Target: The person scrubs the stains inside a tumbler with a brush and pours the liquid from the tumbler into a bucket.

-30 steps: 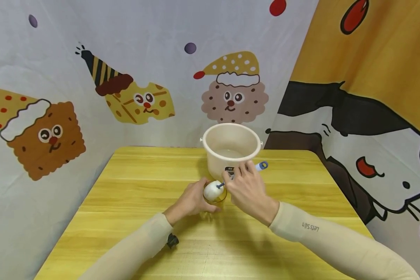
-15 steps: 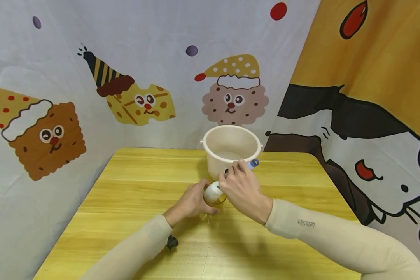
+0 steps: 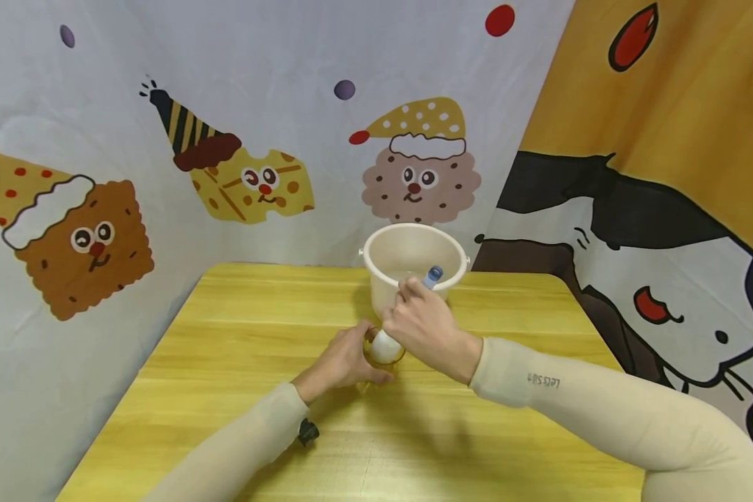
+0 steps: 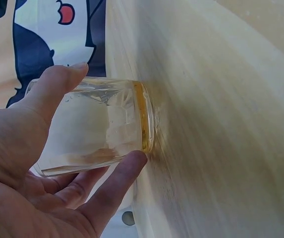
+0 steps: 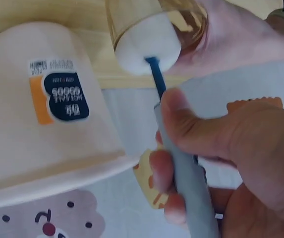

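My left hand (image 3: 344, 355) grips a clear glass cup (image 4: 97, 124) from its left side, thumb on one side and fingers along the other. The cup has an amber tint at its base, which is right at the tabletop in the left wrist view. My right hand (image 3: 423, 326) holds a sponge cup brush by its grey handle (image 5: 186, 183), thumb along the top. The brush's white sponge head (image 5: 149, 44) sits inside the mouth of the cup, joined to the handle by a blue stem (image 5: 156, 77). The handle leans up toward the back right, its blue end above my fist.
A cream bucket (image 3: 379, 296) with a label stands just behind my hands, and the brush's end overlaps it in the head view. The wooden table (image 3: 238, 335) reaches back to a cartoon-print cloth (image 3: 276, 63). A small black thing (image 3: 308, 432) shows at my left wrist.
My right hand has moved left and slightly up. The brush handle has swung steeper, its blue end now in front of the bucket's opening. My left hand and the cup stay put.
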Available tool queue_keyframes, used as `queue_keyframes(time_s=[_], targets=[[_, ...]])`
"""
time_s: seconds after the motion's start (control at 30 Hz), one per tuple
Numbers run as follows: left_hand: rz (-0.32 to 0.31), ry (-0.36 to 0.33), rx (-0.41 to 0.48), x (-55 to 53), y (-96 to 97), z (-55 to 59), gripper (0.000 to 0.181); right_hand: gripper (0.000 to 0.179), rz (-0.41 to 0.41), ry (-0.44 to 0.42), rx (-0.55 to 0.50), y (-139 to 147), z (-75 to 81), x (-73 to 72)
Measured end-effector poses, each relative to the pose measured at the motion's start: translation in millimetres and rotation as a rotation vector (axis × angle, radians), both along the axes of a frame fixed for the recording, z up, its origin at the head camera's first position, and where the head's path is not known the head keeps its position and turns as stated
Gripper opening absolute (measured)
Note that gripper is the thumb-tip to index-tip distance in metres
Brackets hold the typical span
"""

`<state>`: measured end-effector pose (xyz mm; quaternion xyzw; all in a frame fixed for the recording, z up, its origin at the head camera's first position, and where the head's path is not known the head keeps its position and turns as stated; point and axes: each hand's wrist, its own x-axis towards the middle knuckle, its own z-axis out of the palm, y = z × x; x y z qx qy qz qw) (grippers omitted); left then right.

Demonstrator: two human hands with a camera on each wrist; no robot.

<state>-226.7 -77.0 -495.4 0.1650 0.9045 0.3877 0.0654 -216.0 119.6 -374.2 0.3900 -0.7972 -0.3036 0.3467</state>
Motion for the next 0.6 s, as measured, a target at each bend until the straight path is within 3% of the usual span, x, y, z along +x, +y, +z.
queue_keyframes(time_s=[0.6], targets=[[0.009,-0.003,-0.013,-2.5,-0.3,0.4,0.088,0.015,0.119,-0.107,0.193,1.2,20.3,-21.4]])
